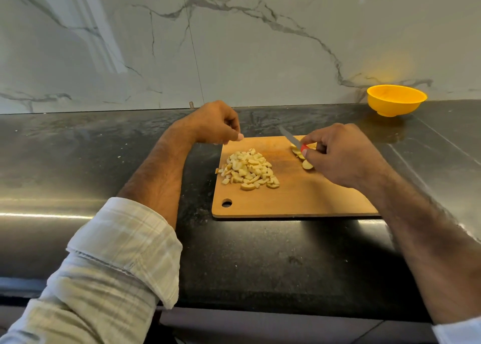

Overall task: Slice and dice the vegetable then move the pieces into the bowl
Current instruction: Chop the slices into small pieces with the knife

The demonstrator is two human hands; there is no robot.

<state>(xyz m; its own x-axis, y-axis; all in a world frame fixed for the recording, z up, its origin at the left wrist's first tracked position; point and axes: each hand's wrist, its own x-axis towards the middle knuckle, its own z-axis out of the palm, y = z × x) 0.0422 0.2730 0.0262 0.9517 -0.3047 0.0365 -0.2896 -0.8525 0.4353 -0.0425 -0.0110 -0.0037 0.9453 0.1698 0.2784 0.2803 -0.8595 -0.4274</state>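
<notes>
Head view: wooden cutting board point(291, 200) on dark counter point(260, 260). Pile of diced vegetable pieces point(247, 169) on the board's left half; a few uncut slices point(307, 164) at its far right. Right hand point(343, 156) over the board's right side, fingers curled round a red-handled knife point(292, 140), blade pointing away. Left hand point(216, 124) at the board's far left corner, fingers loosely curled, holding nothing visible. Yellow bowl point(395, 99) well beyond the board's right, near the marble wall point(234, 44).
</notes>
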